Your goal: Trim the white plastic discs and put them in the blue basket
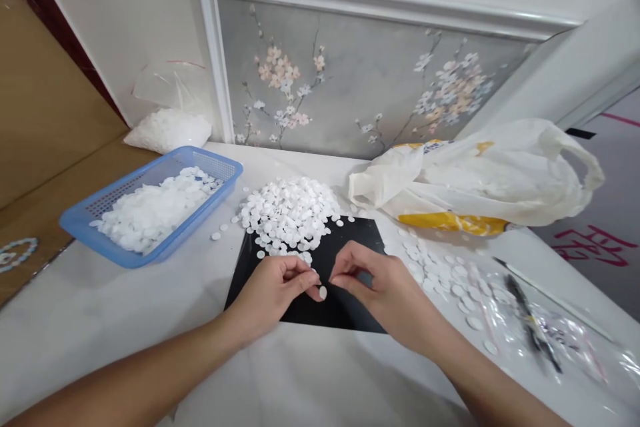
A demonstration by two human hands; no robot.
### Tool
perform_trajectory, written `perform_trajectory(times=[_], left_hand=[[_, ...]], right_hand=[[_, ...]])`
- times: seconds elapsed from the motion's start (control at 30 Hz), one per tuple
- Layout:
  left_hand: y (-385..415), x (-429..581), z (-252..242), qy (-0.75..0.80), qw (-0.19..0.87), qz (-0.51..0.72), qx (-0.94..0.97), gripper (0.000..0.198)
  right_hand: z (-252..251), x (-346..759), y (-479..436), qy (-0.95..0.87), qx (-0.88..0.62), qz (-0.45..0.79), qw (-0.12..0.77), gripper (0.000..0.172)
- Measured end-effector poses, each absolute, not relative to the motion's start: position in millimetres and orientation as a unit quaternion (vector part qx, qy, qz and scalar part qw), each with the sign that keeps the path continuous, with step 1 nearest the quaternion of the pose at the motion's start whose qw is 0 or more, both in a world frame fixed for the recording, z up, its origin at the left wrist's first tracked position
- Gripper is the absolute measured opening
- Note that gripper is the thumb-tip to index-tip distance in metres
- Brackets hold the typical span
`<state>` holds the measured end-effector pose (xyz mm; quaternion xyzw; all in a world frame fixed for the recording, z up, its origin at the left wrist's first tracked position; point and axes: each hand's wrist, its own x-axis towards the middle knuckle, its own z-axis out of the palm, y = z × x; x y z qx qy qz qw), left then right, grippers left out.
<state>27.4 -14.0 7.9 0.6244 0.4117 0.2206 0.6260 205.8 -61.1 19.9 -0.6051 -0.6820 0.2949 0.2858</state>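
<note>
White disc [323, 292] sits over the black sheet [350, 313], touching the left hand [277, 290] at the thumb tip, just left of the right hand [383, 287]. The left hand is nearer. Both hands are pinched closed. Can't tell whether the disc is gripped or just lying there, and anything in the right pinch is hidden. Disc pile [287, 210] is behind, blue basket [75, 223] further left.

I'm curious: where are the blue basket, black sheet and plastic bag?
blue basket [200, 217], head view, on its right wall
black sheet [363, 233], head view, on a bare patch
plastic bag [500, 173], head view, on its middle
</note>
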Motion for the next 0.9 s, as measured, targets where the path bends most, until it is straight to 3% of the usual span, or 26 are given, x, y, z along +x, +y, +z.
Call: perform_trajectory(times=[0.1, 0.17, 0.27, 0.37, 0.43, 0.57, 0.67, 0.8, 0.9], left_hand=[[-14.6, 29.2, 2.8, 0.417, 0.613, 0.214, 0.636, 0.015], [-13.2, 28.7, -0.4, 0.433, 0.554, 0.219, 0.676, 0.015], [-9.8, 25.8, -1.8, 0.462, 0.41, 0.197, 0.761, 0.033], [-8.4, 23.0, -0.4, 0.46, 0.31, 0.181, 0.812, 0.019], [-8.7, 22.3, 0.6, 0.441, 0.282, 0.177, 0.833, 0.024], [-8.8, 22.8, -0.2, 0.412, 0.263, 0.137, 0.862, 0.026], [-8.2, 23.1, -6.4, 0.378, 0.237, 0.114, 0.888, 0.018], [-9.2, 24.0, -16.3, 0.319, 0.208, 0.114, 0.918, 0.024], [-11.3, 26.2, -14.4, 0.319, 0.247, 0.159, 0.901, 0.028]], right_hand=[[18.1, 214.1, -55.6, -0.691, -0.62, 0.272, 0.253, 0.009], [14.7, 224.3, -51.4, -0.688, -0.681, 0.18, 0.174, 0.014], [9.0, 247.4, -46.3, -0.658, -0.75, 0.059, 0.036, 0.025], [4.7, 269.0, -43.3, -0.67, -0.74, 0.058, 0.01, 0.014], [3.1, 277.3, -42.3, -0.667, -0.739, 0.092, 0.006, 0.011], [1.9, 282.9, -42.2, -0.643, -0.744, 0.177, 0.04, 0.016], [4.0, 284.0, -43.5, -0.656, -0.735, 0.153, 0.082, 0.002], [13.6, 278.5, -47.1, -0.67, -0.708, 0.119, 0.189, 0.022], [21.7, 262.8, -51.3, -0.667, -0.68, 0.157, 0.259, 0.025]])
